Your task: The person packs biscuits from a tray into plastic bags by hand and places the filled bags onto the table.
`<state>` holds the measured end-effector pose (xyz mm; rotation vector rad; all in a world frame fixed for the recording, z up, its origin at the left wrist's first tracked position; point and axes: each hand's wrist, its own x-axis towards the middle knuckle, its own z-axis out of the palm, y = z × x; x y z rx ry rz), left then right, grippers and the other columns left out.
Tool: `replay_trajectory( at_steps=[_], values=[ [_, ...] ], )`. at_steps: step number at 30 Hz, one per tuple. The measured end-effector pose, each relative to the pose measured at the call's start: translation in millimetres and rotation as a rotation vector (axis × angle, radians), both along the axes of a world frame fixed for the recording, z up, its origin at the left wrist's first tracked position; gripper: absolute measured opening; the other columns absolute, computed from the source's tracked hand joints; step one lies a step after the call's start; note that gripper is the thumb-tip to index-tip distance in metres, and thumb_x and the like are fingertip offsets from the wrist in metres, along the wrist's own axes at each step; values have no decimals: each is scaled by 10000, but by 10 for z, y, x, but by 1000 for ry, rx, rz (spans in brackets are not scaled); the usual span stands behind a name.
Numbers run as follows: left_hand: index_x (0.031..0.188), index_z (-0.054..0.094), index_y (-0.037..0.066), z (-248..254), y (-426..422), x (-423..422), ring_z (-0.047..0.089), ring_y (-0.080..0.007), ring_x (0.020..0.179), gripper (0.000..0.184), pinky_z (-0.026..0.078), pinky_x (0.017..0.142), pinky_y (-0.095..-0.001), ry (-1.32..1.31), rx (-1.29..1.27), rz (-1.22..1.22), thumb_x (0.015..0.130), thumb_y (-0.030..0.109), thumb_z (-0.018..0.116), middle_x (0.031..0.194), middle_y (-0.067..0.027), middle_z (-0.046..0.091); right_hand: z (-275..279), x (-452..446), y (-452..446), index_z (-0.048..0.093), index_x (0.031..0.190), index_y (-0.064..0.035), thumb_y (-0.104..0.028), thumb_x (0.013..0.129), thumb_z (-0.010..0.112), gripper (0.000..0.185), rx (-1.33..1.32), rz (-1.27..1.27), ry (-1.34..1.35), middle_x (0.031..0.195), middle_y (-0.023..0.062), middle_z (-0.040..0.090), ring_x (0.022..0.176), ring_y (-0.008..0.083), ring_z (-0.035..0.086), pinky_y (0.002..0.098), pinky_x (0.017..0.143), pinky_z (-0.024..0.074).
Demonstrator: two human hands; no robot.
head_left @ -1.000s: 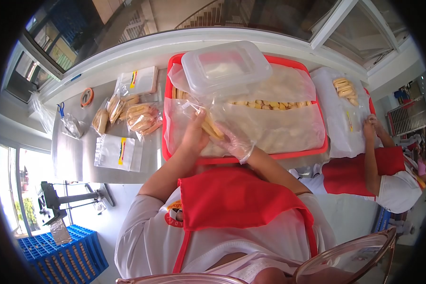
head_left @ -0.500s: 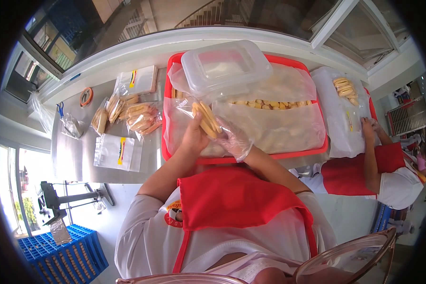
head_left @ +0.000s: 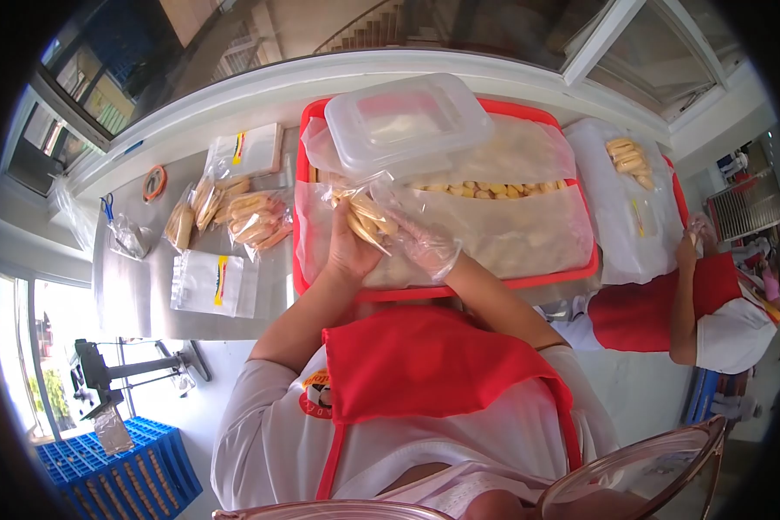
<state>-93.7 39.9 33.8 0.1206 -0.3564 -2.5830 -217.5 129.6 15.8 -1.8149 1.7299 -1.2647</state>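
My bare left hand point(head_left: 352, 250) is closed round a clear plastic bag of finger biscuits point(head_left: 366, 218), held above the front left part of a red tray point(head_left: 299, 260). My right hand point(head_left: 429, 249), in a clear plastic glove, has its fingers at the bag's right side and seems to pinch the plastic there; the fingertips are partly hidden. The biscuits lie slanted in the bag. Beneath both hands, translucent sheets point(head_left: 503, 230) cover the tray, and a row of biscuit ends point(head_left: 485, 189) shows through a gap between them.
A translucent plastic lid point(head_left: 416, 121) rests on the tray's back. To the left lie filled biscuit bags point(head_left: 256, 217), labelled empty bags point(head_left: 206, 282), tape point(head_left: 154, 184) and scissors point(head_left: 107, 206). At right, a co-worker's hand point(head_left: 689, 247) is beside a covered tray point(head_left: 620, 251) with biscuits.
The bag in my hands has shifted slightly left, and the biscuits in it have turned and spread apart. The co-worker's hands have drawn back a little from the right-hand tray.
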Motion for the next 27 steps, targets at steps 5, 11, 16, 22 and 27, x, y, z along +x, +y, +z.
replay_trajectory(
  at_steps=[5,11,16,22,27],
  values=[
    [1107,446,91,-419,-38,-42,504,-212,1006,341,394,889,-376,-86,-23,34,847,309,483,1060,-69,535,6,77,-28,356,1267,-269,-127,812,498,498,-12,-140,133,1029,139,560,889,318,557,379,736,453],
    [1088,456,90,-225,-41,-6,516,-220,990,312,403,890,-367,-103,-10,92,816,223,532,1032,-61,549,650,116,175,315,1294,-207,-182,808,518,527,410,94,122,966,157,556,833,330,542,372,709,437],
    [1118,465,101,-214,-76,38,533,-221,979,362,458,817,-391,-15,79,137,811,280,535,1021,-60,555,480,-835,336,573,1000,-117,-206,762,537,256,500,105,122,845,158,592,842,293,554,358,747,431],
    [1131,459,100,-240,-72,43,541,-226,964,363,462,808,-403,-14,62,45,823,285,514,1046,-61,547,250,-1800,390,511,1104,-139,-252,802,465,326,830,-487,806,1123,125,507,1055,254,483,354,861,398],
    [1133,459,110,-274,-99,27,535,-222,974,353,456,816,-413,-7,59,42,830,284,505,1072,-60,533,47,-2001,77,358,1248,-135,-264,793,505,495,424,-767,606,1296,123,353,1137,275,403,359,928,360]
  ],
)
